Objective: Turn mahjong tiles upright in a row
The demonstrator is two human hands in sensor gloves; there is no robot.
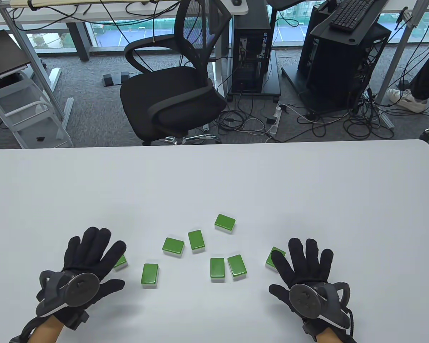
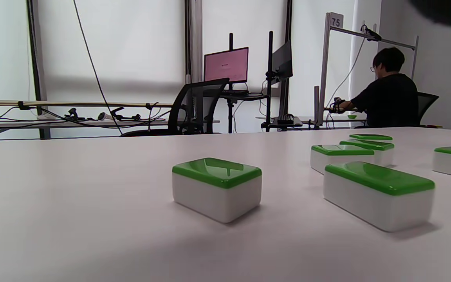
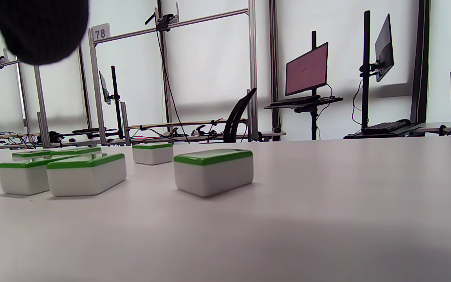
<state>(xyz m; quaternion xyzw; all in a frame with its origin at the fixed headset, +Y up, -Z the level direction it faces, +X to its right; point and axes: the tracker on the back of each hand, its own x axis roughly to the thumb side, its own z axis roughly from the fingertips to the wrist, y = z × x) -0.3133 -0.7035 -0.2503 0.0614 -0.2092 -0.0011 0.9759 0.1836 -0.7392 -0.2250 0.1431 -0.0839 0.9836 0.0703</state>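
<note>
left grip: gloved hand flat over tabletop, fingers spread, holding nothing; fingertips partly cover the leftmost tile. tracker strapped on back of hand.
right grip: gloved hand, fingers spread, holding nothing; index side overlaps the rightmost tile. tracker on back too.

mahjong tiles, qty 8, all lying flat, green backs up, white bodies below, faces not visible. scattered near front edge of tabletop, between the two hands, no row.
- near-left tile: long axis runs front-to-back, approx straight.
- mid-left tile: long axis roughly left-right, slight tilt.
- centre tile: long axis front-to-back, slight tilt; just beside the mid-left tile, apart.
- far tile: long axis left-right, angled; furthest from the hands.
- pair near centre-front: straight tile, front-to-back, and angled tile just beside it, near ends close; contact cannot be told.
- leftmost and rightmost tiles: partly hidden by fingers, axis unclear.

look: rounded corners, glossy green cap approx a third of the thickness, plain white below. left wrist view shows the leftmost tile close up w/ a reflection on the cap.

no containers in view.
</note>
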